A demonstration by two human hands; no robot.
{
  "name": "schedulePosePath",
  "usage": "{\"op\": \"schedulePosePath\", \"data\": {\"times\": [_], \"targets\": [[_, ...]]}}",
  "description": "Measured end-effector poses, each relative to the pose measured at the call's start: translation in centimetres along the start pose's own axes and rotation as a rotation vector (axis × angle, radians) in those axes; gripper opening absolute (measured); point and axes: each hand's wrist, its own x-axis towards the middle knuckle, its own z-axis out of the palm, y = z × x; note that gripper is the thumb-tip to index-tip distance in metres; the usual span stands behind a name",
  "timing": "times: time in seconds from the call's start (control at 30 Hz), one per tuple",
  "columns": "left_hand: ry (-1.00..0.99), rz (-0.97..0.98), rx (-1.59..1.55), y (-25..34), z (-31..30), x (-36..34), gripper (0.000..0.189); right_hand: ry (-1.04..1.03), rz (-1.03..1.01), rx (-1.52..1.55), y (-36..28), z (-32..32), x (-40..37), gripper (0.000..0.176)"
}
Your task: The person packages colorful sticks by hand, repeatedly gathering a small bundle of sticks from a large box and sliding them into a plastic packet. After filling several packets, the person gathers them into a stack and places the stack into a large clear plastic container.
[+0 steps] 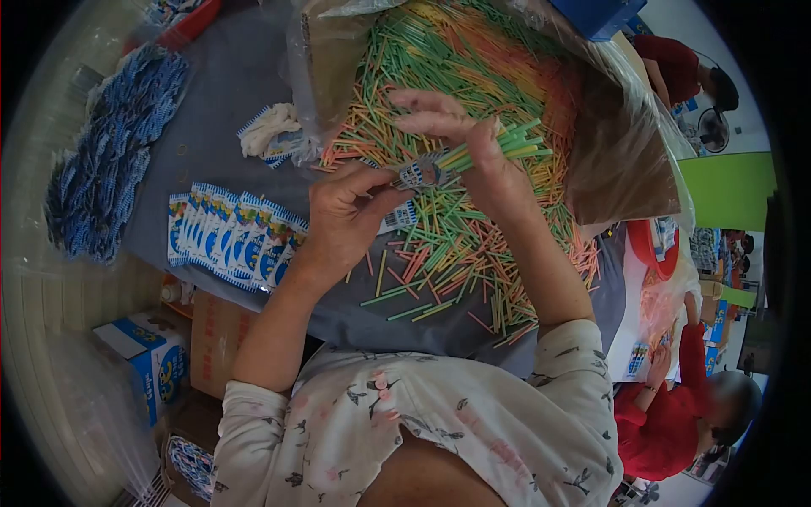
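Observation:
My left hand (351,211) pinches a small printed packet (420,173) between thumb and fingers. A bundle of green and yellow straw-like sticks (519,144) runs from the packet's mouth to the right. My right hand (486,156) is at that bundle, its fingers stretched to the left and its thumb crossing in front of the sticks. Beneath both hands spreads a large heap of loose sticks (456,51) in green, yellow, orange and pink. Another printed packet (399,216) lies under my left hand, partly covered.
A row of overlapping flat packets (241,241) lies on the grey cloth (228,101). Farther left is a pile of blue-and-white packet strips (114,160). Plastic-lined cardboard (621,160) borders the heap. Printed boxes (156,355) stand below left. A person in red (667,422) sits at right.

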Motion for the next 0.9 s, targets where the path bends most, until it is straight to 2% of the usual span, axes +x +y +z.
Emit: {"op": "schedulePosePath", "data": {"times": [0.17, 0.27, 0.33, 0.4, 0.47, 0.57, 0.63, 0.7, 0.77, 0.83, 0.9], "targets": [[-0.036, 0.027, -0.081, -0.6, 0.4, -0.1, 0.016, 0.045, -0.077, 0.007, 0.1, -0.9, -0.5, 0.08], [-0.041, 0.03, -0.21, -0.9, 1.1, 0.1, 0.016, -0.034, -0.007, -0.17, -0.1, -0.3, -0.5, 0.074], [-0.045, 0.028, -0.261, -1.3, 1.7, 0.1, 0.016, 0.005, 0.146, -0.003, 0.2, 0.7, -0.6, 0.055], [-0.042, 0.024, -0.309, -1.6, 2.0, 0.1, 0.016, -0.021, 0.136, -0.023, 0.5, 0.1, -0.6, 0.056], [-0.068, -0.173, -0.453, -1.8, 2.1, 0.2, 0.017, -0.045, 0.13, -0.041, 0.3, -0.1, -0.5, 0.058], [-0.091, -0.172, -0.418, -1.4, 2.4, 1.0, 0.019, -0.03, 0.075, -0.04, -0.4, -0.2, -0.4, 0.055], [-0.097, -0.154, -0.394, -1.3, 2.6, 1.3, 0.02, 0.146, 0.095, 0.066, -0.3, 0.2, -0.4, 0.054], [-0.103, -0.137, -0.37, -1.4, 2.8, 1.4, 0.021, 0.215, 0.123, 0.085, -1.0, 0.6, -0.3, 0.055], [-0.118, 0.0, -0.32, -1.8, 2.9, 1.4, 0.019, 0.29, 0.152, 0.105, -0.6, 0.7, -0.6, 0.056], [-0.121, -0.022, -0.354, -1.6, 3.1, 0.9, 0.017, -0.052, 0.004, -0.048, 0.8, 0.8, -1.4, 0.05], [-0.138, -0.037, -0.3, -1.0, 2.6, -0.3, 0.013, -0.076, 0.049, -0.053, 0.9, 1.2, -2.6, 0.056]]}}
